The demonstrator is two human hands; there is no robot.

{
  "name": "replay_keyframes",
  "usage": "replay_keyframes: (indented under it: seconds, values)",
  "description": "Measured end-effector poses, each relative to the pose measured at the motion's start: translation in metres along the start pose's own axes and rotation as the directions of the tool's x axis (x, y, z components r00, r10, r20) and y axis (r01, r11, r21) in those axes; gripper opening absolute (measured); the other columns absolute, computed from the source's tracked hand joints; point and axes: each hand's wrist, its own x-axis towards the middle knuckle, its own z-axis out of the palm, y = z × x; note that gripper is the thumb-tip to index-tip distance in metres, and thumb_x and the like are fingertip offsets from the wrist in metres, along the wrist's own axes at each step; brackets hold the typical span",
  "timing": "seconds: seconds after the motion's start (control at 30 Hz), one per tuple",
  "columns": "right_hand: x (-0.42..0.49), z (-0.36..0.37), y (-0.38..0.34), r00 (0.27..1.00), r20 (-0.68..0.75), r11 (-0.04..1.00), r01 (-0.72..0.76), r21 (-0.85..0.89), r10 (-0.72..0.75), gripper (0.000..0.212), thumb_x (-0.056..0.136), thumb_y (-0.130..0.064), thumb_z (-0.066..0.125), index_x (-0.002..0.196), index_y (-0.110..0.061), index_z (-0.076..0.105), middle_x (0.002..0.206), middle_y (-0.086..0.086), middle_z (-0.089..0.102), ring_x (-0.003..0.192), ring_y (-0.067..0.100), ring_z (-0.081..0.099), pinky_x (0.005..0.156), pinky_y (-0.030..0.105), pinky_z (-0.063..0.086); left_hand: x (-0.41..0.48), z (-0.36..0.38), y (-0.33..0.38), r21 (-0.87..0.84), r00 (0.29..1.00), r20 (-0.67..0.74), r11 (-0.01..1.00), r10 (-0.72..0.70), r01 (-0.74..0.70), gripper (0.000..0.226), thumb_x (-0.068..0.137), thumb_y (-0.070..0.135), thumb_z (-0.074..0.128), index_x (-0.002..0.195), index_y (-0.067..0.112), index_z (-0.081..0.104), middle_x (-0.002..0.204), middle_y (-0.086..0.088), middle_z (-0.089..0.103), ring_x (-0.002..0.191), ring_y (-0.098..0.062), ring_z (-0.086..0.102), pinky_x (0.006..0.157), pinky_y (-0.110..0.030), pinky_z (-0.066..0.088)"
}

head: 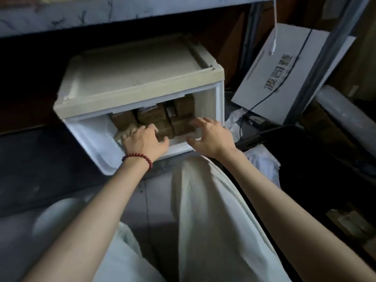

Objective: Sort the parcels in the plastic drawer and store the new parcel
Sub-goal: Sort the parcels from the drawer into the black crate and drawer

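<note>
Your left hand (145, 139), the one wearing the bracelet (138, 157), is curling its fingers and thumb around the front parcel (163, 132) in the middle of the drawer (91, 137). Your right hand (211, 135) is spreading wide, with its fingertips reaching the right parcel (181, 125); I cannot tell whether they are touching it. The other parcels (150, 117) are sitting packed toward the back, under the casing (138, 78). Which parcel is the new one is not showing. Try sliding the boxes square against one wall, steadying the right one while the left is pulling, so you are opening one wide gap.
</note>
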Motion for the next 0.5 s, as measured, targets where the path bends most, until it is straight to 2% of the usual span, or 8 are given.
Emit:
replay_keyframes:
  seconds: [0.2, 0.33, 0.43, 0.5]
  values:
    - [0.031, 0.029, -0.055, 0.979, 0.194, 0.997, 0.068, -0.038, -0.059, 0.068, 0.085, -0.054, 0.059, 0.143, -0.025, 0.038, 0.137, 0.004, 0.048, 0.129, 0.027, 0.042, 0.101, 0.043, 0.037, -0.008, -0.008, -0.073, 0.079, 0.998, 0.026, 0.996, -0.049, 0.047, 0.051, 0.088, 0.052, 0.050, 0.131, 0.025, 0.050, 0.131, -0.004, 0.055, 0.121, -0.029, 0.048, 0.094, -0.039, 0.037]
    - [0.048, 0.060, -0.073, 0.968, 0.247, 0.998, 0.057, -0.018, -0.051, 0.072, 0.083, -0.057, 0.060, 0.142, -0.021, 0.038, 0.138, 0.006, 0.046, 0.130, 0.028, 0.041, 0.100, 0.043, 0.038, -0.019, 0.015, -0.096, 0.117, 0.998, 0.057, 0.993, -0.041, 0.034, 0.053, 0.089, 0.052, 0.050, 0.133, 0.022, 0.045, 0.131, -0.005, 0.054, 0.119, -0.029, 0.050, 0.095, -0.040, 0.037]
    - [0.052, 0.085, -0.068, 0.961, 0.277, 1.000, 0.005, 0.027, -0.012, 0.072, 0.084, -0.056, 0.060, 0.143, -0.020, 0.037, 0.143, 0.009, 0.042, 0.133, 0.030, 0.037, 0.101, 0.043, 0.038, -0.018, 0.034, -0.103, 0.064, 0.994, 0.098, 0.997, -0.051, 0.044, 0.055, 0.089, 0.048, 0.054, 0.135, 0.020, 0.042, 0.131, -0.006, 0.053, 0.119, -0.029, 0.050, 0.095, -0.041, 0.039]
    - [0.056, 0.097, -0.065, 0.959, 0.284, 1.000, 0.016, -0.013, -0.012, 0.076, 0.085, -0.056, 0.061, 0.144, -0.018, 0.033, 0.144, 0.010, 0.039, 0.134, 0.031, 0.036, 0.102, 0.044, 0.039, -0.005, 0.038, -0.105, 0.015, 0.997, 0.074, 1.000, -0.015, 0.013, 0.056, 0.089, 0.046, 0.054, 0.137, 0.021, 0.040, 0.133, -0.005, 0.052, 0.119, -0.029, 0.051, 0.096, -0.041, 0.040]
